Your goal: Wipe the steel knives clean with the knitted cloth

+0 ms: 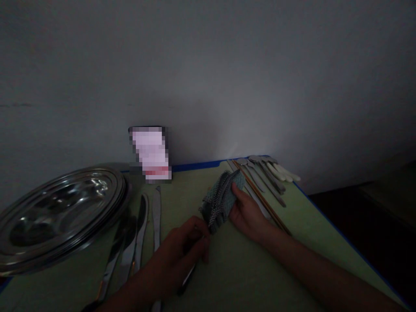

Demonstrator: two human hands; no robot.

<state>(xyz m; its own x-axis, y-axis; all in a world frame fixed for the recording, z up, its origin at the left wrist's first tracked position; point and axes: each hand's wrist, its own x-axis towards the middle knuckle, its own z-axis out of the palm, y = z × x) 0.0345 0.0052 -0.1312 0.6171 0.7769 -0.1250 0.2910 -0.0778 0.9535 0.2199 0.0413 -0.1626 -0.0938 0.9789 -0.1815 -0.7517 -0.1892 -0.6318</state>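
Observation:
My left hand (186, 247) is closed around a thin metal utensil (187, 279). Its lower end sticks out beneath my fingers, and its kind is hidden by the hand and the cloth. My right hand (247, 212) grips a folded checked cloth (221, 199) in grey-green, black and white. The cloth's lower left corner meets my left fingertips; whether the utensil's other end lies inside it I cannot tell. Left of my left hand, a table knife (156, 216) lies on the table, with several more knives (139, 229) beside it, partly behind my forearm.
Shiny stacked metal plates (121, 186) fill the table's left side. A phone with a blurred screen (152, 151) leans against the wall (208, 65). Chopsticks (256, 185), several spoons (253, 159) and white handles (286, 174) lie at right. Blue trim edges the green table (247, 268).

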